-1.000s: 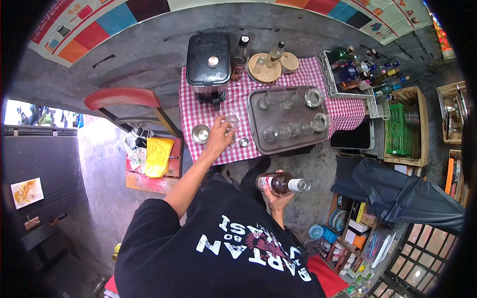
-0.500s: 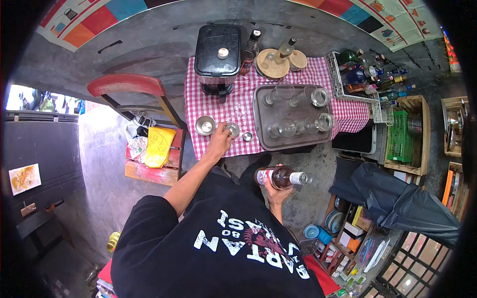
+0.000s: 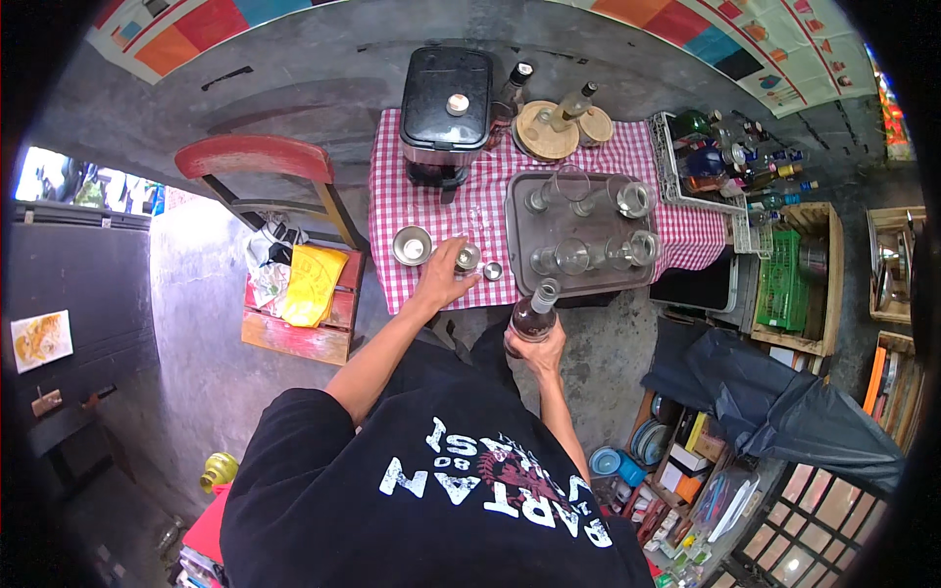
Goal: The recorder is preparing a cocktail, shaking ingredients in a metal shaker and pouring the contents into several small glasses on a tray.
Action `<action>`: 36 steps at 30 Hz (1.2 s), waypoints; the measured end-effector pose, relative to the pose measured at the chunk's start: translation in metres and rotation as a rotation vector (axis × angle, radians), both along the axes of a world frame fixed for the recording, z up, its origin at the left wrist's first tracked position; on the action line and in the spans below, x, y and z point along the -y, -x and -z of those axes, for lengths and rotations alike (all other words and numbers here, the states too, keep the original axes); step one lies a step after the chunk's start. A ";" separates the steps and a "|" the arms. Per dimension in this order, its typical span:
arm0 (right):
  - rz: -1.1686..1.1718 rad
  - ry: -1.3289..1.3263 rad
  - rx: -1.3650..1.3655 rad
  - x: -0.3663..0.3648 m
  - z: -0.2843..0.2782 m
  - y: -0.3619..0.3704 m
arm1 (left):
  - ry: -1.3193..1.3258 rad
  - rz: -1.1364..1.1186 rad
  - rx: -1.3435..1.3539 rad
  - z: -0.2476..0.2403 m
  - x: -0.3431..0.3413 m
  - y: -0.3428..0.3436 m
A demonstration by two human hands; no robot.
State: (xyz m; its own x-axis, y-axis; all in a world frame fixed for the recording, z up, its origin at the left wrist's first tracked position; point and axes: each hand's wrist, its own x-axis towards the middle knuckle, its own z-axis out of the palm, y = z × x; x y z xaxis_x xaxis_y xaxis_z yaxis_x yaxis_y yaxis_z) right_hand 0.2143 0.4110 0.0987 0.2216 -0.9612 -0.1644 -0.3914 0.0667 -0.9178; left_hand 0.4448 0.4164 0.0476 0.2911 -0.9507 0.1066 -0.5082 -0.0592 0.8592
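Note:
My left hand [image 3: 444,281] has its fingers closed round a small clear glass [image 3: 468,258] on the checkered cloth. Left of that glass stands a metal cup [image 3: 412,245], and to its right a tiny metal cup [image 3: 493,271]. My right hand [image 3: 544,349] grips a dark glass bottle [image 3: 532,318] by its body. The bottle is just off the table's front edge, its neck pointing toward the tray. On the brown tray [image 3: 517,220] stand several clear glasses [image 3: 571,257].
Behind the cups sits a black appliance [image 3: 446,93]. Round wooden boards [image 3: 546,137] and bottles stand at the back. A white basket of bottles [image 3: 669,176] is at the right end. Left of the table is a chair [image 3: 294,333] with a yellow bag [image 3: 316,284].
My right hand has brought the bottle left and toward the table, swinging its neck from pointing right to pointing away from me. The left hand stays at the small glass.

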 end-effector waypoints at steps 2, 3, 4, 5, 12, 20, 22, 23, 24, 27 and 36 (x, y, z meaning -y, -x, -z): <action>-0.044 -0.021 -0.037 0.007 0.009 -0.003 | -0.033 0.026 0.023 0.006 0.001 -0.003; -0.079 -0.044 -0.075 0.010 0.013 -0.003 | -0.069 0.062 0.047 0.009 0.001 -0.005; -0.109 -0.056 -0.113 0.013 0.012 -0.006 | -0.065 0.056 0.048 0.009 0.001 -0.007; -0.115 -0.052 -0.112 0.016 0.015 -0.007 | -0.073 0.065 0.024 0.010 0.001 -0.009; -0.253 -0.099 -0.332 0.029 0.037 -0.010 | -0.160 0.123 -0.141 0.000 0.005 -0.020; -0.319 -0.217 -0.486 0.037 0.031 -0.020 | -0.209 0.096 -0.239 -0.007 0.007 -0.019; -0.318 -0.235 -0.498 0.035 0.036 -0.019 | -0.241 0.046 -0.278 -0.005 0.007 -0.018; -0.322 -0.251 -0.509 0.035 0.038 -0.018 | -0.242 0.051 -0.279 -0.005 0.008 -0.017; -0.317 -0.253 -0.510 0.034 0.039 -0.017 | -0.254 0.047 -0.287 -0.006 0.009 -0.017; -0.365 -0.324 -0.525 0.034 0.039 -0.017 | -0.265 0.045 -0.296 -0.009 0.009 -0.018; -0.414 -0.380 -0.647 0.030 0.039 -0.020 | -0.310 0.044 -0.342 -0.006 0.010 -0.020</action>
State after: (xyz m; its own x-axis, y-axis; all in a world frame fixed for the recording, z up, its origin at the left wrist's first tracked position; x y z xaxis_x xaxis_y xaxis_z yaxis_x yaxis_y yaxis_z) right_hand 0.2345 0.3808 0.0601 0.2942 -0.6773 -0.6743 -0.8912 0.0605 -0.4496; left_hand 0.4643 0.4069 0.0534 0.2185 -0.9350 -0.2792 -0.2068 -0.3240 0.9232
